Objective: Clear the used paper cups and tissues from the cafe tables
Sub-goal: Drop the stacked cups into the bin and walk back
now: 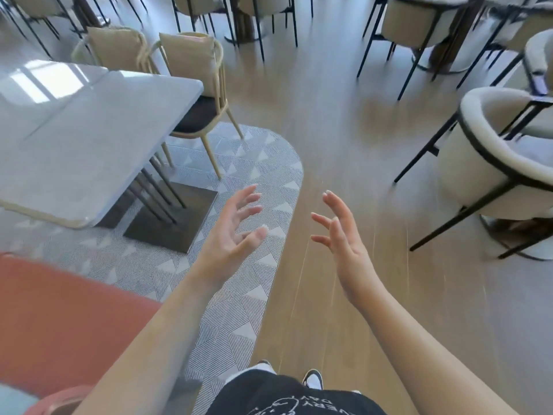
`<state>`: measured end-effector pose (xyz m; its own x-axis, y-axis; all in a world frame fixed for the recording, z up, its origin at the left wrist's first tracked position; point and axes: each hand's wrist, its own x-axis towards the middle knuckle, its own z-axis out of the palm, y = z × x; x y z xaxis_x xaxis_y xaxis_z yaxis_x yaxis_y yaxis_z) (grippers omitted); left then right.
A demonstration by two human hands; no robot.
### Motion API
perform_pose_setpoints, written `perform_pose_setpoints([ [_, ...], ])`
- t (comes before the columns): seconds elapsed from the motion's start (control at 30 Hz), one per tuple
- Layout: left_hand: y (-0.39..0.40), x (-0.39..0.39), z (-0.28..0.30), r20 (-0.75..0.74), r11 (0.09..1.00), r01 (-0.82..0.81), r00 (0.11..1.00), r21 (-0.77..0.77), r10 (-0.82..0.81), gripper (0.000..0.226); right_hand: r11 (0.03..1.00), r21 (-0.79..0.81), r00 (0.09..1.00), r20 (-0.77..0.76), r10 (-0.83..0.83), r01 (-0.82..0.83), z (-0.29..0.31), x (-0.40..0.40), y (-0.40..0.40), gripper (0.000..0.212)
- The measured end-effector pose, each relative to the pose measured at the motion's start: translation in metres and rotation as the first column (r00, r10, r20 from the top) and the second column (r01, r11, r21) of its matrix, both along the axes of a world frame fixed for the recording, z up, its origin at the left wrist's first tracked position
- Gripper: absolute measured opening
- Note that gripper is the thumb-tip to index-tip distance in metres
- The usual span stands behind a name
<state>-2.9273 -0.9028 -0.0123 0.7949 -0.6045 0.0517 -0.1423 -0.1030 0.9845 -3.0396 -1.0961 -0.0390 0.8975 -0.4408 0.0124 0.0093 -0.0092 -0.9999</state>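
Your left hand (pixel 236 235) and right hand (pixel 341 238) hang in the air over the wooden floor (pixel 344 121), palms turned toward each other, fingers (pixel 248 199) spread and loosely bent, holding nothing. The grey cafe table (pixel 89 139) stands up and to the left of your left hand, its surface bare in the part you can see, with no paper cup or tissue in view there. A beige chair (pixel 194 85) sits at the table's far corner, and a patterned grey rug (pixel 239 265) lies beneath it.
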Motion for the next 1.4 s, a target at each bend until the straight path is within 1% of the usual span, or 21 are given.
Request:
perform_pose_setpoints([
  [0.1,-0.018,0.043,-0.005,-0.008,1.000,-0.026,1.000,-0.001,0.026,0.068,0.999,0.006,0.999,0.004,0.032,-0.032,-0.004,0.046,-0.020,0.050],
  [0.17,-0.028,0.082,-0.010,-0.012,0.999,-0.040,0.999,-0.006,0.040,0.068,0.999,0.000,0.999,0.008,0.041,-0.041,-0.007,0.087,-0.033,0.056],
  [0.23,-0.037,0.114,-0.011,-0.006,0.999,-0.045,0.999,-0.015,0.044,0.073,0.999,-0.003,0.999,0.018,0.046,-0.046,-0.007,0.117,-0.043,0.060],
  [0.3,-0.045,0.161,-0.013,0.004,0.997,-0.062,0.998,-0.033,0.063,0.076,0.998,-0.039,0.998,0.007,0.056,-0.056,-0.011,0.159,-0.053,0.056],
  [0.4,-0.057,0.229,-0.011,-0.002,0.995,-0.085,0.996,-0.050,0.085,0.076,0.998,-0.039,0.998,-0.044,0.055,-0.057,-0.012,0.218,-0.067,0.051],
  [0.5,-0.073,0.292,-0.003,0.025,0.997,-0.061,0.998,-0.054,0.063,0.078,0.997,-0.068,0.998,-0.048,0.037,-0.040,-0.004,0.274,-0.085,0.057],
  [0.6,-0.092,0.346,0.003,0.031,0.999,-0.036,0.999,-0.037,0.037,0.078,0.996,-0.077,0.999,-0.045,0.029,-0.033,0.004,0.327,-0.105,0.057],
  [0.73,-0.122,0.403,-0.001,0.028,0.999,-0.022,0.999,-0.049,0.024,0.075,0.997,-0.074,0.999,-0.023,0.025,-0.027,0.008,0.387,-0.130,0.055],
  [0.9,-0.165,0.469,-0.013,0.022,1.000,-0.019,1.000,0.001,0.019,0.073,0.997,-0.057,0.998,-0.025,0.056,-0.058,-0.002,0.458,-0.167,0.047],
  [1.03,-0.206,0.528,-0.016,0.013,0.999,-0.047,0.999,-0.003,0.047,0.070,0.995,-0.033,0.996,-0.022,0.091,-0.091,-0.009,0.526,-0.212,0.051],
  [1.17,-0.257,0.585,-0.011,-0.005,0.996,-0.091,0.996,0.001,0.091,0.068,0.992,-0.013,0.991,-0.022,0.128,-0.129,-0.005,0.595,-0.264,0.050],
  [1.27,-0.294,0.627,-0.009,0.005,0.995,-0.097,0.995,-0.006,0.097,0.069,0.987,-0.009,0.987,-0.017,0.158,-0.159,-0.003,0.643,-0.302,0.050],
  [1.4,-0.331,0.678,-0.007,-0.010,0.995,-0.099,0.995,0.003,0.099,0.074,0.989,-0.004,0.989,-0.005,0.147,-0.147,0.000,0.699,-0.339,0.047],
])
